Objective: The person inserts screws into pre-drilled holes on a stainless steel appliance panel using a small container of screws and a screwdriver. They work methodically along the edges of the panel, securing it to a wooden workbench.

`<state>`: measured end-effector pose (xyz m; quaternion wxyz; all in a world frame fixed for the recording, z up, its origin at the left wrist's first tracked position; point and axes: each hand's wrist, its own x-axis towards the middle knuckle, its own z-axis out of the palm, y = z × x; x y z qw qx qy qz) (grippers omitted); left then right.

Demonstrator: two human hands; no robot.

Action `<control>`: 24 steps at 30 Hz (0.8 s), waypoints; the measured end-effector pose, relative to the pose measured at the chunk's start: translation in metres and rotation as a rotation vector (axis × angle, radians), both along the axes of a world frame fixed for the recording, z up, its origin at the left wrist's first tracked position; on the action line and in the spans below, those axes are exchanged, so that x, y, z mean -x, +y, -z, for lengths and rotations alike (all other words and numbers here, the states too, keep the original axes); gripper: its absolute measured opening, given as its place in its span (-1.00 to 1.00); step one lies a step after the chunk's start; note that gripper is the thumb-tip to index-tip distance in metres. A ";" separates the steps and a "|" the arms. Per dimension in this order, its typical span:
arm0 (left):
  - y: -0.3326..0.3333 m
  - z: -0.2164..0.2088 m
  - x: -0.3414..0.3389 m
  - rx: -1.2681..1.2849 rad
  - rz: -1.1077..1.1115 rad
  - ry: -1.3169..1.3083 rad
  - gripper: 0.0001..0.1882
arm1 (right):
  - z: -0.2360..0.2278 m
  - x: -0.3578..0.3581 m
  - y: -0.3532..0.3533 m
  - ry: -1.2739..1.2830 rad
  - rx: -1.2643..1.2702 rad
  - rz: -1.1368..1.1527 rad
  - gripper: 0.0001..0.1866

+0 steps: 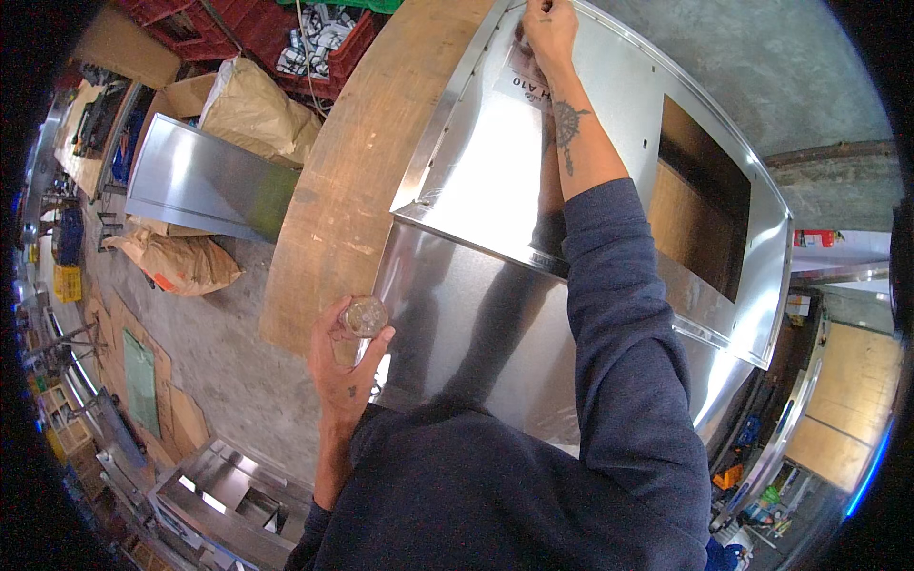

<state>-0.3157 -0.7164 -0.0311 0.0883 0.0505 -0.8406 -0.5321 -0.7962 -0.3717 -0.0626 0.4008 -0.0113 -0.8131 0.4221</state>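
A large shiny sheet-metal housing (486,143) lies in front of me, with a rectangular cut-out (700,200) on its right side. My right hand (549,29) reaches to its far edge, close to a row of small holes along the rim. The fingers there are bent together, and what they pinch, if anything, is too small to make out. At the left, my left hand (345,357) is wrapped round a small clear jar (366,316) with a brownish round end facing up. A printed label (522,81) lies on the metal beside my right forearm.
The housing rests on a wooden board (324,219). Left of it stand a metal sheet (205,181), a brown paper sack (257,114) and another sack (181,262) on the concrete floor. Red crates (352,57) hold small metal parts at the far left. Another metal unit (228,495) sits at lower left.
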 end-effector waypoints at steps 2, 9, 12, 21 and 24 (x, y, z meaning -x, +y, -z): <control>-0.002 0.000 -0.003 0.013 -0.010 -0.009 -0.28 | 0.000 -0.001 -0.008 -0.066 0.037 -0.025 -0.63; -0.004 0.006 -0.010 -0.030 -0.044 -0.034 -0.28 | 0.002 -0.003 -0.023 -0.003 -0.010 -0.023 -0.64; -0.002 0.006 -0.007 -0.047 -0.037 -0.009 -0.28 | 0.004 0.002 -0.010 0.084 -0.046 0.018 -0.63; -0.004 -0.019 -0.002 0.088 -0.023 -0.084 -0.30 | -0.035 -0.032 -0.014 -0.003 0.444 0.122 -0.65; -0.003 -0.029 0.010 0.081 0.003 -0.079 -0.30 | -0.040 -0.034 0.014 0.023 0.364 0.018 -0.64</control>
